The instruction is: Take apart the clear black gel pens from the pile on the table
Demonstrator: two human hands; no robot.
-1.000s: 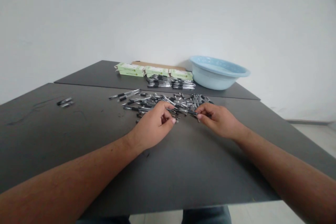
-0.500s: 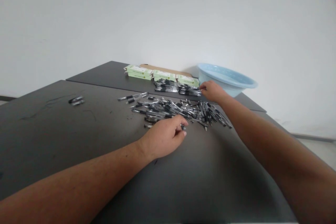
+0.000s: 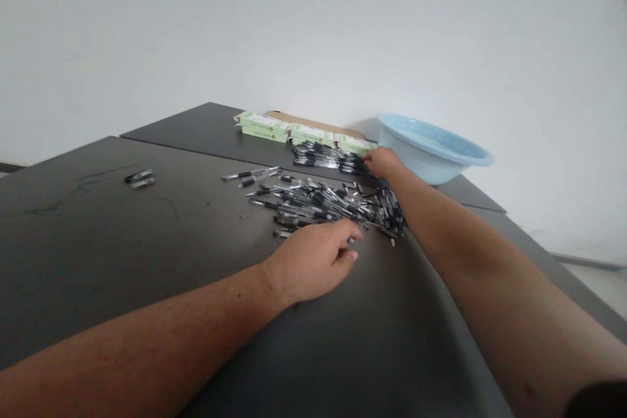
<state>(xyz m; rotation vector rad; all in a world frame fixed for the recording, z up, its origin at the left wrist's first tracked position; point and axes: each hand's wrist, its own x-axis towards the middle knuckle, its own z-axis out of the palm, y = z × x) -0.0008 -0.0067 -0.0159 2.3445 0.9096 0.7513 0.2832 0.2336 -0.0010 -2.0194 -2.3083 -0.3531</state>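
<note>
My left hand (image 3: 318,258) hovers at the near edge of a loose heap of pens (image 3: 313,199), clear with black grips. Its fingers are curled, with a small greyish bit showing between forefinger and thumb, too blurred to name. Farther off, my right hand (image 3: 385,162) is at the right end of a neater pile of pens (image 3: 321,157), its fingers pinched on a pen (image 3: 365,160) that is mostly lost among the others. My right forearm covers part of the heap's right side. Two or three short pen parts (image 3: 140,178) lie apart on the left.
Green-and-white boxes (image 3: 264,127) stand in a row behind the neater pile, with a brown cardboard piece (image 3: 313,123) behind them. A light blue basin (image 3: 431,150) stands at the back right by the white wall. A seam crosses the dark table (image 3: 206,228).
My right hand has moved a little left, closer in on the neater pile. My left hand has barely moved, its thumb and forefinger slightly farther apart. The view has shifted slightly.
</note>
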